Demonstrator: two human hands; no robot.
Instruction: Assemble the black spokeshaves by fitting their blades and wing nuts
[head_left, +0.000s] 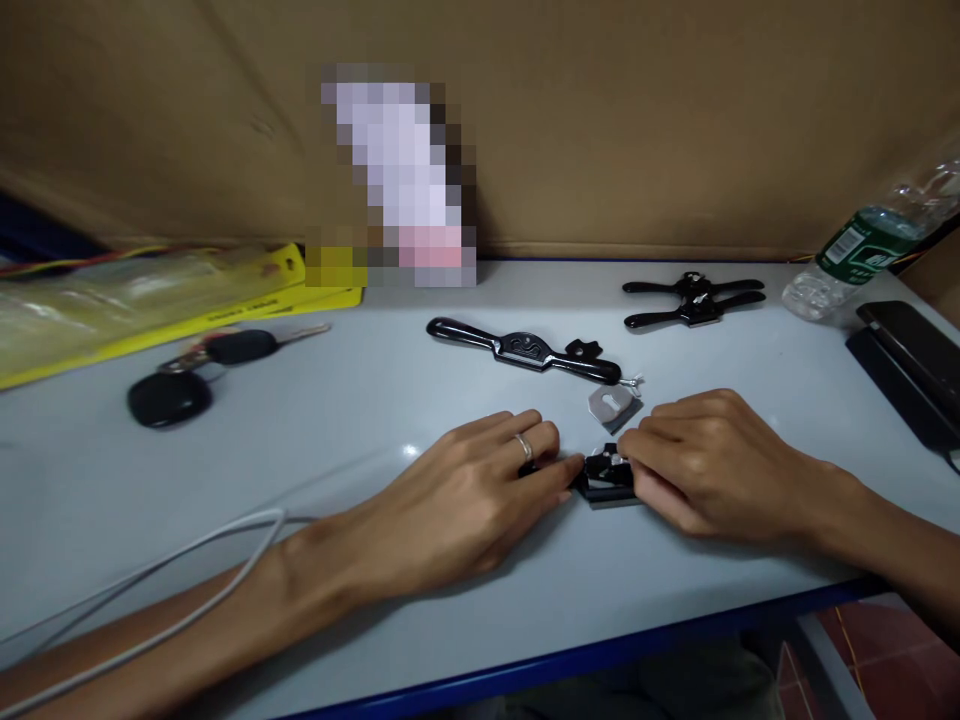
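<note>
Near the table's front edge lies a black spokeshave (pixel 609 490), its middle showing between my hands. My left hand (pixel 480 490) is closed over its left handle, fingertips at the body. The fingers of my right hand (pixel 720 470) are bent and pressed at the right side of the body, hiding that handle; whether they pinch a small screw there I cannot make out. Just behind are a loose silver blade (pixel 611 402) and small screws (pixel 632 384). A second spokeshave body (pixel 523 348) lies further back, with a black cap plate (pixel 583 350) beside its right handle.
Two more spokeshaves (pixel 694 305) rest at the back right, near a tilted plastic bottle (pixel 862 250) and a dark phone (pixel 911 350). Keys (pixel 240 346) with a black fob (pixel 171 398) and a yellow package (pixel 247 318) lie left. A white cable (pixel 255 550) crosses my left forearm.
</note>
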